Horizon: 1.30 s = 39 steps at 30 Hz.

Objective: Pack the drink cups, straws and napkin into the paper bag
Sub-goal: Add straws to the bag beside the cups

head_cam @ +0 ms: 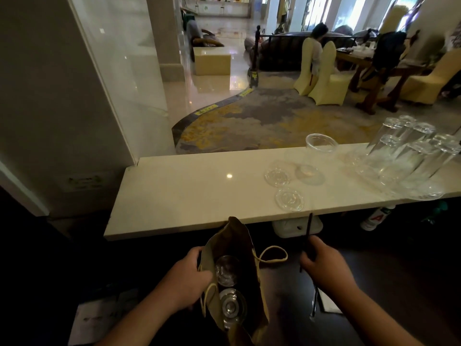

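A brown paper bag (252,278) with rope handles stands open below the counter's front edge. Two clear lidded drink cups sit inside it, one (226,270) farther from me and one (232,307) closer. My left hand (190,278) grips the bag's left rim and holds the mouth apart. My right hand (321,260) is to the right of the bag, closed on a thin dark straw (308,231) that points up toward the counter. I see no napkin.
The cream counter (189,193) carries two loose clear lids (277,176) (289,199), an open clear plastic cup (316,156) and several upturned glasses (409,156) at the right. Dark shelf space lies under it. Beyond are carpet, covered chairs and seated people.
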### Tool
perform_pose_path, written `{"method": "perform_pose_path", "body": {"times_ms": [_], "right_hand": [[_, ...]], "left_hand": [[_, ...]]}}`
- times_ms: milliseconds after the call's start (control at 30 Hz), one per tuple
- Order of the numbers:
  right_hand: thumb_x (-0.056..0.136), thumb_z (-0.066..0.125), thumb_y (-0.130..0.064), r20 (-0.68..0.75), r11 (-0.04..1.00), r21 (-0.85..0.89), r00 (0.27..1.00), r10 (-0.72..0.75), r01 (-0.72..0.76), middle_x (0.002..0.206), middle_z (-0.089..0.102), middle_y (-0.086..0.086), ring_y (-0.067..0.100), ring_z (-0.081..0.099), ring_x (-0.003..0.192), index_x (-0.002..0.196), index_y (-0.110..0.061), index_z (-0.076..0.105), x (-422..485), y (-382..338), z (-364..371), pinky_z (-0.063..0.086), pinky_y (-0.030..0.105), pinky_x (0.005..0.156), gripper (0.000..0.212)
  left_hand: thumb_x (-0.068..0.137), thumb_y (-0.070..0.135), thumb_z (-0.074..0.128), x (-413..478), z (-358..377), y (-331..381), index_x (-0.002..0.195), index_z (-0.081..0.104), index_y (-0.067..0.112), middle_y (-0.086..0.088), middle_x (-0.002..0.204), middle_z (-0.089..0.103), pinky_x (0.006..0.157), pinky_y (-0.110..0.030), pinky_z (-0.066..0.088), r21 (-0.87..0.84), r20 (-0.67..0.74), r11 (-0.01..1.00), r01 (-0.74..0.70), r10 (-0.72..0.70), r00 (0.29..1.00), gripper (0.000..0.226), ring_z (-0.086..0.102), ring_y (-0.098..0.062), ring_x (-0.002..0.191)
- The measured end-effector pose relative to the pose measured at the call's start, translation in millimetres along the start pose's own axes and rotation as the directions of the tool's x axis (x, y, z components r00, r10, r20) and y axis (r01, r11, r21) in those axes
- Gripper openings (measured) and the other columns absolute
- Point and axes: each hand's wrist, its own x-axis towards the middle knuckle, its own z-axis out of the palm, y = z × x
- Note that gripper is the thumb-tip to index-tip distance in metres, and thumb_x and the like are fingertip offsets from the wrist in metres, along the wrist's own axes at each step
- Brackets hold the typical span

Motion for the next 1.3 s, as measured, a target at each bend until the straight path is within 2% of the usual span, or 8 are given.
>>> {"method": "perform_pose_path", "body": {"times_ms": [167,400,600,733,900,1000,1100,1300], "right_hand": [[0.088,0.069,-0.034,-0.138,0.985,0.071,0.979,-0.148,0.159,0.066,0.064,-0.007,0.007,0.060,0.058,0.082,-0.023,0.059,7.6,-64.1,-52.4,0.050,0.034,0.056,0.016],[0.091,0.070,-0.027,-0.210,0.905,0.255,0.934,-0.291,0.339,0.073,0.069,-0.009,0.001,0.064,0.067,0.096,-0.029,0.061,7.6,-161.4,-89.9,0.049,0.020,0.056,0.011],[0.094,0.062,-0.032,-0.007,0.876,0.350,0.936,-0.352,0.333,0.077,0.069,-0.004,0.008,0.068,0.065,0.090,-0.025,0.064,-15.8,-205.8,-56.4,0.060,0.033,0.062,0.008],[0.094,0.059,-0.035,0.129,0.931,0.188,0.932,-0.338,0.312,0.078,0.067,-0.003,0.012,0.066,0.068,0.089,-0.021,0.065,-25.0,-202.5,-9.7,0.062,0.039,0.067,0.016],[0.094,0.056,-0.027,0.251,0.961,0.089,0.928,-0.274,0.260,0.099,0.070,0.000,0.017,0.068,0.087,0.116,-0.021,0.058,-27.1,-190.0,33.5,0.060,0.036,0.078,0.022],[0.095,0.052,-0.028,0.352,0.983,0.035,0.918,-0.182,0.182,0.102,0.070,0.003,0.021,0.068,0.091,0.116,-0.020,0.058,-29.8,-185.3,47.8,0.056,0.035,0.077,0.023],[0.097,0.051,-0.027,0.426,0.990,-0.006,0.896,-0.125,0.141,0.106,0.069,0.007,0.025,0.067,0.095,0.114,-0.015,0.061,-28.7,-180.7,63.2,0.052,0.035,0.076,0.023],[0.103,0.049,-0.021,0.616,0.973,-0.116,0.783,-0.089,0.202,0.127,0.063,0.017,0.033,0.060,0.119,0.129,-0.007,0.060,-27.6,-175.8,85.3,0.048,0.046,0.102,0.032]], "left_hand": [[0.090,0.025,0.067,-1.0,-1.2,1.2,0.146,0.047,0.038,0.000,0.101,0.074,0.052,-0.031,0.059,-0.007,0.014,1.000,0.004,-0.003,1.000,0.061,0.077,-0.024,0.077],[0.089,0.029,0.067,-3.8,-2.9,2.1,0.149,0.045,0.040,0.002,0.102,0.075,0.050,-0.027,0.055,-0.008,0.033,1.000,0.009,-0.008,0.999,0.065,0.076,-0.019,0.075],[0.089,0.033,0.067,-1.6,-2.1,3.6,0.152,0.043,0.038,0.003,0.104,0.075,0.055,-0.029,0.059,-0.014,0.042,1.000,0.015,-0.015,0.999,0.068,0.078,-0.020,0.081],[0.088,0.036,0.069,0.2,1.0,4.1,0.149,0.044,0.041,0.001,0.102,0.076,0.049,-0.028,0.055,-0.026,0.037,0.999,0.031,-0.030,0.999,0.065,0.078,-0.021,0.077],[0.093,0.027,0.065,3.9,2.1,0.2,0.144,0.047,0.040,-0.002,0.097,0.078,0.050,-0.031,0.057,-0.022,0.028,1.000,0.013,-0.012,1.000,0.056,0.080,-0.030,0.079],[0.093,0.029,0.065,4.8,0.9,-0.6,0.147,0.045,0.039,-0.003,0.100,0.076,0.056,-0.034,0.062,0.006,0.035,1.000,0.008,-0.008,0.999,0.058,0.079,-0.029,0.082],[0.093,0.027,0.064,5.7,0.0,-1.8,0.151,0.041,0.038,-0.003,0.104,0.073,0.060,-0.037,0.065,0.037,0.040,0.999,0.017,-0.019,0.999,0.063,0.079,-0.028,0.083],[0.090,0.027,0.063,4.1,-2.4,-1.9,0.153,0.040,0.039,-0.001,0.108,0.070,0.051,-0.027,0.058,0.024,0.042,1.000,0.011,-0.012,0.999,0.068,0.076,-0.023,0.082]]}}
